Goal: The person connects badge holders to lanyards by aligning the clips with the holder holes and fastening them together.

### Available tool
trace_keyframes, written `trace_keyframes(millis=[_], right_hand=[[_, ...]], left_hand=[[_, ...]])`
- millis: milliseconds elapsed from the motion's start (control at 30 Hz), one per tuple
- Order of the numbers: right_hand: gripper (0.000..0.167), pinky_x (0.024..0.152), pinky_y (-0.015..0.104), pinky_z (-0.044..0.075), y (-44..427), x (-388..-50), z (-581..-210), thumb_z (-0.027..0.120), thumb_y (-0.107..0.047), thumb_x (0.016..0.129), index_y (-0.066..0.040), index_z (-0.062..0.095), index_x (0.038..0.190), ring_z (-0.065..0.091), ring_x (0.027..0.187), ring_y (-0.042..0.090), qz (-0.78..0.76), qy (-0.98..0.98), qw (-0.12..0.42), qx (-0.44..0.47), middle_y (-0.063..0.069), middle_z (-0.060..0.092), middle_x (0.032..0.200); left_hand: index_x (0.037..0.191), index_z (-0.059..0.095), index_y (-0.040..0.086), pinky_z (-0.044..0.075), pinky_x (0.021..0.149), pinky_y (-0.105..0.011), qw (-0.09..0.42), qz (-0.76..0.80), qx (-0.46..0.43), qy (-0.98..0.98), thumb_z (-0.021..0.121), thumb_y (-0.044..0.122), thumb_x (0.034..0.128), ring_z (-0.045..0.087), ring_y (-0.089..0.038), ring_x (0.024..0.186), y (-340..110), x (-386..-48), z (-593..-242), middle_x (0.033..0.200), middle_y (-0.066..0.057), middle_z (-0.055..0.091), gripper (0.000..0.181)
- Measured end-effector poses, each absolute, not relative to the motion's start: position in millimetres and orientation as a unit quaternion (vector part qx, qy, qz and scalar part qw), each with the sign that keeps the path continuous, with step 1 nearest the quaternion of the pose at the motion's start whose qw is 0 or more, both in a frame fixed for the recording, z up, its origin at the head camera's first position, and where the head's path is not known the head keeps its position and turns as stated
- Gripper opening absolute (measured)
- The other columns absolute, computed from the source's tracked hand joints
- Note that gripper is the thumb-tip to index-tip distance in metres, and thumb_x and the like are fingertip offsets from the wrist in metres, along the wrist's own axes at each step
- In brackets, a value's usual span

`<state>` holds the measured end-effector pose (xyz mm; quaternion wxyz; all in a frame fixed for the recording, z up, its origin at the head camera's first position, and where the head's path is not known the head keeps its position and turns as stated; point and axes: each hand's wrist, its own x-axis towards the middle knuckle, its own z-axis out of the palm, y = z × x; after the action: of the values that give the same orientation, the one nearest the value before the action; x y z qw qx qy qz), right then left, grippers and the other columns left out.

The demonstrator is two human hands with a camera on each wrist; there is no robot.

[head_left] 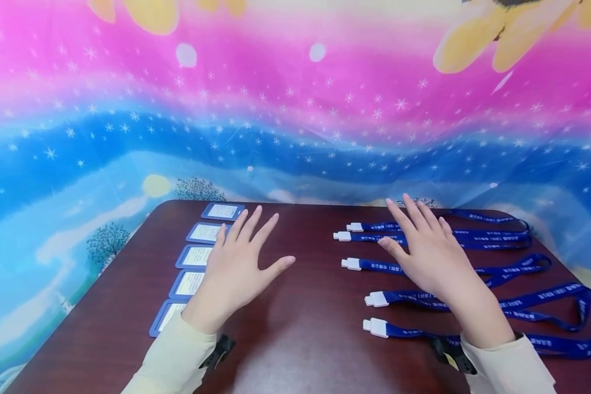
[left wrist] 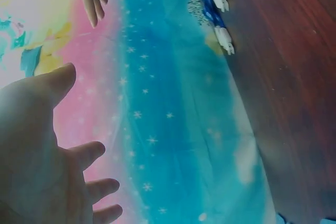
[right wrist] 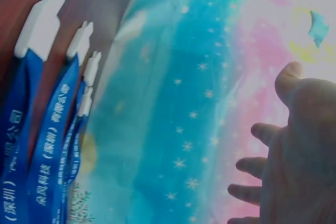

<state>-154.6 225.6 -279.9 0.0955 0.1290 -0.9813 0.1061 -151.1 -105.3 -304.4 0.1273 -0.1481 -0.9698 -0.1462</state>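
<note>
My left hand (head_left: 236, 271) is held above the table with fingers spread, next to a column of blue-framed badge holders (head_left: 197, 255) with white cards, partly covering some of them. Nothing is in its grasp. Over on the right, my right hand (head_left: 428, 251) hovers with spread fingers above several blue lanyards (head_left: 517, 303) with white printing, and it too holds nothing. White plastic clips (head_left: 376, 328) at the lanyards' ends point left. Both hands show straight fingers in the wrist views, the left (left wrist: 47, 145) and the right (right wrist: 299, 145).
The dark reddish-brown table (head_left: 305, 350) reaches back to a pink and blue curtain (head_left: 285, 109) with snowflakes. A black band (head_left: 218, 352) is on the left wrist, another (head_left: 453, 357) on the right.
</note>
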Motion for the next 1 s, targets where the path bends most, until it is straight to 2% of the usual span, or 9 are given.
trace_keyframes(millis=[200,433,567,667,1000], right_hand=[[0.08,0.113,0.067,0.002,222.1,-144.5,-276.6,0.048,-0.057,0.099,-0.026,0.008,0.161,0.003,0.149,0.041,0.1,-0.977,0.104,0.155,0.012,0.003,0.166],[0.073,0.109,0.067,0.023,221.0,-128.5,-283.8,0.056,-0.048,0.099,-0.027,0.021,0.159,0.027,0.143,0.042,0.102,-0.968,0.14,0.18,0.011,0.024,0.162],[0.071,0.105,0.066,0.03,221.9,-121.1,-286.1,0.057,-0.049,0.098,-0.025,0.027,0.158,0.035,0.139,0.042,0.088,-0.967,0.153,0.187,0.011,0.031,0.159],[0.068,0.103,0.066,0.034,223.6,-115.8,-289.0,0.06,-0.047,0.097,-0.021,0.035,0.155,0.04,0.136,0.041,0.08,-0.964,0.165,0.19,0.013,0.039,0.154],[0.061,0.096,0.061,0.044,230.9,-106.4,-304.4,0.072,-0.038,0.089,-0.014,0.054,0.143,0.055,0.123,0.036,0.057,-0.943,0.225,0.24,0.012,0.057,0.139]], left_hand=[[0.157,0.029,0.03,0.012,0.116,-0.062,0.146,-0.136,-0.164,-0.966,0.056,0.068,0.0877,0.013,-0.031,0.15,-107.2,-144.5,-306.6,0.164,-0.004,0.021,0.084],[0.154,0.038,0.027,0.024,0.113,-0.061,0.164,-0.119,-0.195,-0.96,0.066,0.057,0.0874,0.027,-0.031,0.146,-118.6,-133.1,-317.4,0.16,-0.004,0.029,0.078],[0.15,0.045,0.028,0.034,0.108,-0.059,0.174,-0.108,-0.212,-0.956,0.069,0.053,0.0878,0.041,-0.03,0.138,-125.1,-126.2,-322.5,0.154,-0.003,0.042,0.071],[0.148,0.049,0.028,0.037,0.106,-0.057,0.174,-0.099,-0.218,-0.955,0.07,0.051,0.0876,0.048,-0.029,0.132,-130.7,-121.3,-325.7,0.147,-0.002,0.051,0.068],[0.135,0.063,0.024,0.043,0.1,-0.05,0.198,-0.083,-0.227,-0.95,0.074,0.045,0.0858,0.057,-0.025,0.122,-151.7,-105.0,-334.4,0.133,0.0,0.062,0.054]])
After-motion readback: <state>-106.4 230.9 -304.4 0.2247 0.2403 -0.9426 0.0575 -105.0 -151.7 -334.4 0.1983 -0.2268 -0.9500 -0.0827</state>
